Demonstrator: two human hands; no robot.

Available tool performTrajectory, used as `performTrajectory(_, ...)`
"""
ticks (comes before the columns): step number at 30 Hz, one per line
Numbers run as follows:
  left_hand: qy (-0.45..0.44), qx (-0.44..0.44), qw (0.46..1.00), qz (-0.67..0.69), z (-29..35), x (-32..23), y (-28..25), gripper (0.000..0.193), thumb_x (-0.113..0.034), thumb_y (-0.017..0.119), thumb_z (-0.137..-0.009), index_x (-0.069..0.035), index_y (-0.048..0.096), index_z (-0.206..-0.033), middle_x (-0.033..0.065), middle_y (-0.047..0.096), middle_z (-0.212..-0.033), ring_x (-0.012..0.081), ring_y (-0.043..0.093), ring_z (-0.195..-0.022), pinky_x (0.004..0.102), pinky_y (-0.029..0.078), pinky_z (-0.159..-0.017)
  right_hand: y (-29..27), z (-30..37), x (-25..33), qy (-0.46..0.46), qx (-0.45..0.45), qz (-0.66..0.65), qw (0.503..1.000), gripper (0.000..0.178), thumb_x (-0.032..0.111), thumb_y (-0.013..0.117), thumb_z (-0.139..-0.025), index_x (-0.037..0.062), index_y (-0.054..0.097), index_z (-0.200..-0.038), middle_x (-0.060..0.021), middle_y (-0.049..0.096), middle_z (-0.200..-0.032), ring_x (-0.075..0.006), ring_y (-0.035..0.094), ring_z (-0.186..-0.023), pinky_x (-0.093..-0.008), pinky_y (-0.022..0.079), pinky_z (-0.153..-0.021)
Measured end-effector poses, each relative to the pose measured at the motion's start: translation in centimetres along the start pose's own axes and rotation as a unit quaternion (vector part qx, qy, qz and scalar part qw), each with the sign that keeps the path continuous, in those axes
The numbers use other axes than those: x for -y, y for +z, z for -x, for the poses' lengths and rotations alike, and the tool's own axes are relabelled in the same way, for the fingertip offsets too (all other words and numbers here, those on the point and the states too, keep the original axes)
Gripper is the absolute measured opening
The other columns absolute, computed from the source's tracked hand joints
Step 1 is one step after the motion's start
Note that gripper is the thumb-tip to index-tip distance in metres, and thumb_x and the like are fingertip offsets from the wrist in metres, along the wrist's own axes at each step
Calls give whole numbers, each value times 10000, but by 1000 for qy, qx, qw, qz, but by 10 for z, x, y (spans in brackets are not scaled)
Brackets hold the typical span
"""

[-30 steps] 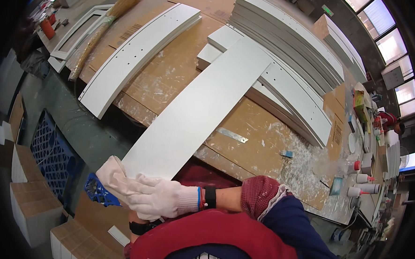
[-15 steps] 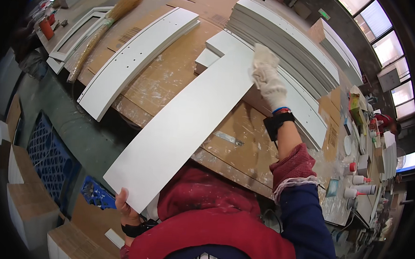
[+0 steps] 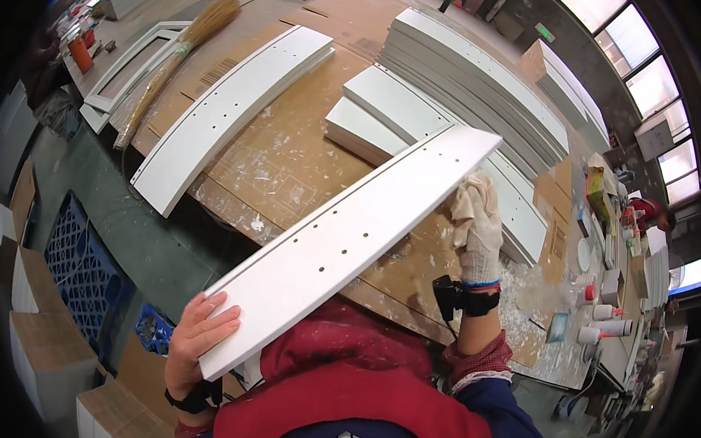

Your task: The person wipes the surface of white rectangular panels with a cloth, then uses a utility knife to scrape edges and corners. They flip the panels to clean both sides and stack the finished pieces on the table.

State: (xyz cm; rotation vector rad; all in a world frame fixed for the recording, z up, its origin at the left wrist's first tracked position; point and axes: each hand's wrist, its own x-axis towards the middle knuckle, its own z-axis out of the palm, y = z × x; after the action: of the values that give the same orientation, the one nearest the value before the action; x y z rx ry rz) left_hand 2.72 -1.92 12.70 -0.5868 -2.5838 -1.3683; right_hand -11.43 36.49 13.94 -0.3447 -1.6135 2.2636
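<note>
**White board tilted up over the bench**

The board (image 3: 349, 247), long, white and drilled with small holes, slants up from the person's chest toward the panel stack (image 3: 484, 83). The left hand (image 3: 197, 342) clasps the board's near end, fingers curled over its top face, thumb hidden beneath. The right hand (image 3: 477, 226), in a white glove, presses a pale cloth (image 3: 469, 195) against the board's right edge near its far end; the fingers seem closed on the cloth, though glove and cloth blur together. The board hides much of the bench (image 3: 290, 160) under it. Left of the board, a second drilled board (image 3: 229, 113) lies flat on the bench, with a broom (image 3: 180, 59) beyond it. Right of the board, small bottles (image 3: 606, 324) stand, hard to make out at the rim.
</note>
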Motion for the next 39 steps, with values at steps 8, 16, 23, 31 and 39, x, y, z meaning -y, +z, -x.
performTrajectory(8, -47, -202, 976, -63, 26, 20, 35, 376, -32, 662, -754, -140, 613, -1111, 230, 196, -1481, 396, 231, -1359, 495, 234, -1074, -27, 10, -27, 22, 91, -32, 995, 223, 134, 514, -931, 59, 495, -1141, -37, 543, -993, -143, 558, -850, -297, 508, -712)
performTrajectory(16, -92, -183, 979, -9, 34, 30, 46, 430, 81, 673, -695, -127, 642, -1071, 224, 216, -1477, 392, 283, -1339, 437, 302, -1051, -14, 20, -23, 71, 102, -62, 990, 248, 130, 513, -935, 57, 472, -1168, -48, 532, -1039, -144, 560, -898, -268, 498, -761)
performTrajectory(23, -90, -198, 976, -11, 43, 35, 51, 378, 77, 701, -656, -103, 630, -981, 233, 286, -1444, 406, 276, -1338, 465, 291, -1062, -9, 32, -30, 114, 132, -49, 983, 200, 200, 457, -961, 68, 460, -1111, -63, 558, -958, -165, 579, -806, -307, 532, -667)
performTrajectory(31, -41, -249, 955, 154, 37, 30, 59, 423, 58, 655, -696, -90, 548, -1078, 222, 179, -1485, 372, 197, -1374, 468, 227, -1099, 5, 43, -55, -120, 192, 301, 926, 217, 219, 420, -955, 50, 453, -1088, -102, 568, -918, -228, 588, -778, -335, 543, -606)
performTrajectory(39, -204, -314, 522, 766, 42, 68, 67, 564, -23, 594, -813, 4, 368, -1328, 194, 337, -1399, 297, 352, -1299, 467, 300, -1083, 17, 53, -46, 130, 250, 352, 893, 192, 149, 407, -925, 81, 563, -1014, -110, 608, -885, -320, 560, -914, -381, 471, -791)
